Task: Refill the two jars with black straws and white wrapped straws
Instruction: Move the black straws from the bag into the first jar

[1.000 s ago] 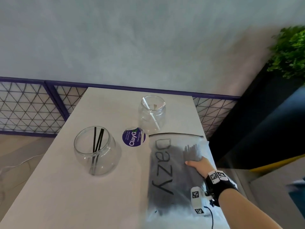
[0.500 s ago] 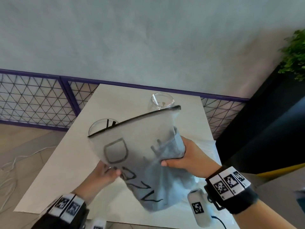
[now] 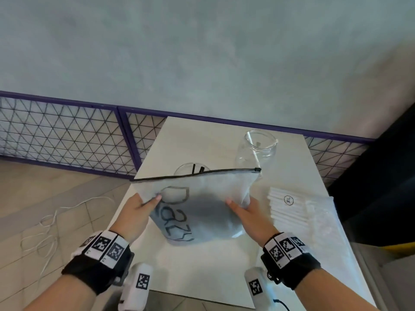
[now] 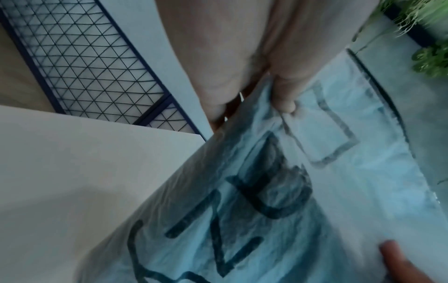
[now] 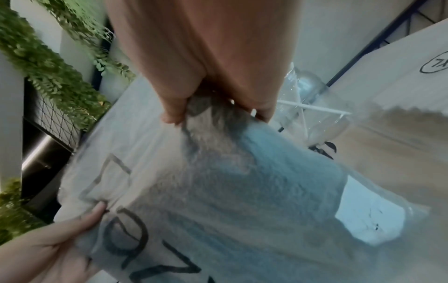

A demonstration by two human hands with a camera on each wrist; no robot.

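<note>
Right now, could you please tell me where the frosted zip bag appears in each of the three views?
Head: the frosted zip bag is centre frame, held up over the table between both hands.
Left wrist: the bag fills the lower right, under the left hand.
Right wrist: the bag fills the centre and bottom, under the right hand.
Shared landmark: the bag's black lettering.

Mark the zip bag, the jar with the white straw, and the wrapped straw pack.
zip bag (image 3: 202,212), head view, frosted front.
jar with the white straw (image 3: 256,151), head view, glass wall.
wrapped straw pack (image 3: 285,209), head view, white top.
</note>
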